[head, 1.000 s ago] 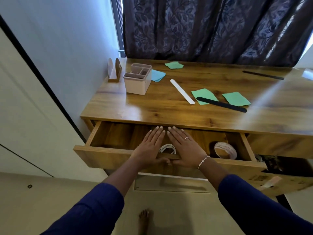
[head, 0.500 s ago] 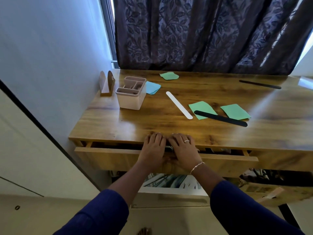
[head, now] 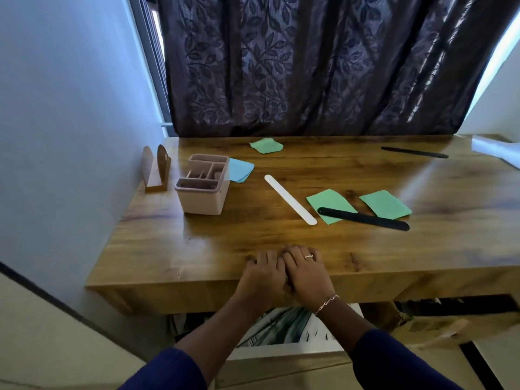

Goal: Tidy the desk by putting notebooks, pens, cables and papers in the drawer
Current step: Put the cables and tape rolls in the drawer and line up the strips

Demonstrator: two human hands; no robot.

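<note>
Wooden desk, tabletop point(head: 225, 243) seen from above its front edge. Drawer point(head: 183, 295): directly under the front edge, front panel flush with the desk, contents hidden. Left hand point(head: 263, 277) and right hand point(head: 305, 274): side by side and touching at the middle of the front edge, palms against the drawer front, fingers loosely bent with the tips on the tabletop, gripping nothing; ring and bracelet on the right. Pink compartmented organiser point(head: 202, 192): upright near the left edge. Wooden stand point(head: 156, 170): at the left edge, beside the organiser. Blue paper square point(head: 242, 171): behind the organiser, partly hidden by it. Far green paper point(head: 266, 145): by the back edge. White flat strip point(head: 289, 199): diagonal, mid-tabletop. Middle green paper point(head: 327, 202): right of the white strip, under one end of a black flat strip point(head: 365, 219). Right green paper point(head: 385, 204): just behind that strip's other end. Second black strip point(head: 413, 152): near the back right corner. Dark leaf-patterned curtain point(head: 309, 66): behind the desk.
</note>
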